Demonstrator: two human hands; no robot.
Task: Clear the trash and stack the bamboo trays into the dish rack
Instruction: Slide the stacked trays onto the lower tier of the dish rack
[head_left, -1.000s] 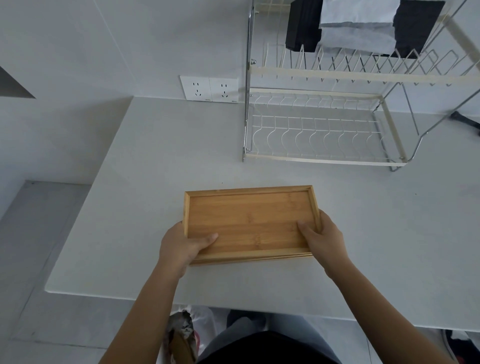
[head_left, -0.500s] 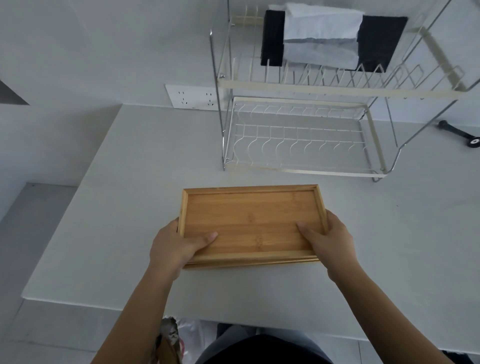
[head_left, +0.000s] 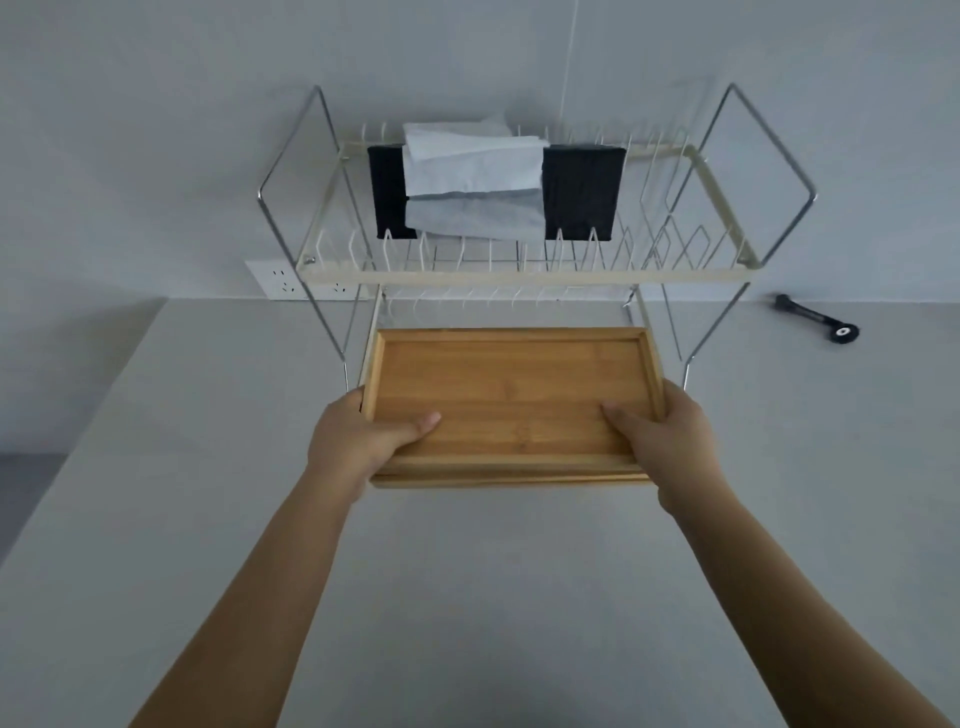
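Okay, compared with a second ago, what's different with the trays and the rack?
Both hands, left hand and right hand, have carried the stacked bamboo trays away from the body toward the dish rack; their far edge now overlaps the lower tier, arms stretched out. The grip is unchanged, thumbs on top. The folded cloths on the upper tier and the black tool stayed put.

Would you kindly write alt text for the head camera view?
Two hands, left and right, hold a bamboo tray level in front of the lower tier of a wire dish rack on a grey counter. Folded cloths sit on the upper tier.
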